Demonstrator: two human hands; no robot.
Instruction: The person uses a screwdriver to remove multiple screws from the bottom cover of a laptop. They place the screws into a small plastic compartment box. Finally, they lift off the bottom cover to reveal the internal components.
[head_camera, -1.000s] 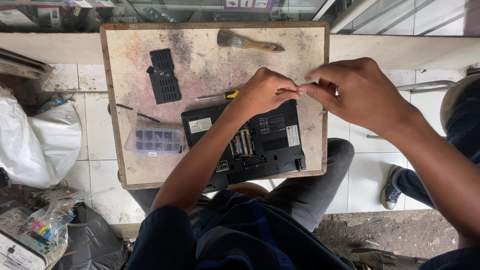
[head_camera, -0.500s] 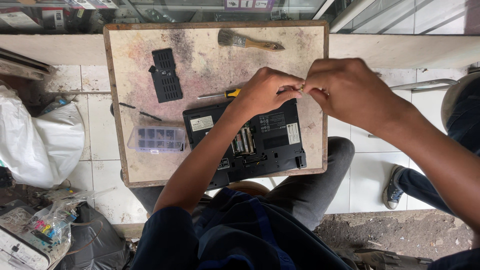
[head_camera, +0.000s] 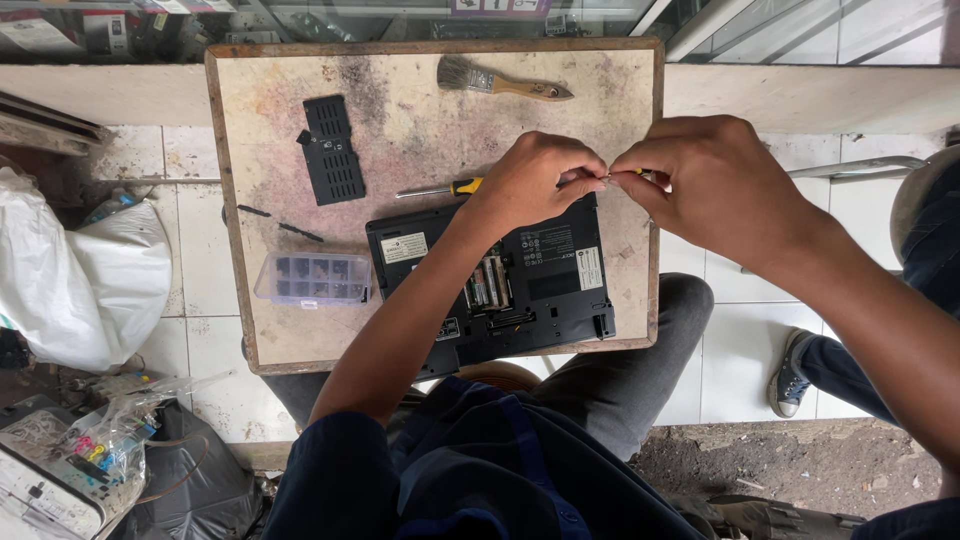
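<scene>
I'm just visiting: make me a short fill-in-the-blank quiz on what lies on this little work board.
1. The paintbrush lies at the board's ____ edge.
2. The clear parts box sits to the ____ of the opened laptop in the picture.
3. The screwdriver has a ____ and black handle.
4. Both hands, left hand and right hand, meet ____ the laptop.

Missing words: far; left; yellow; above

Small item pinched between fingertips of left hand (head_camera: 540, 180) and right hand (head_camera: 715, 185): too small to identify. Screwdriver (head_camera: 440, 189): handle end hidden behind left hand. Laptop (head_camera: 520, 280), underside up, below the hands: middle covered by left forearm, near edge hidden by the person's body. Shoe (head_camera: 790, 375), below the right hand: partly hidden behind right forearm. Right forearm cut off by frame edge.
</scene>
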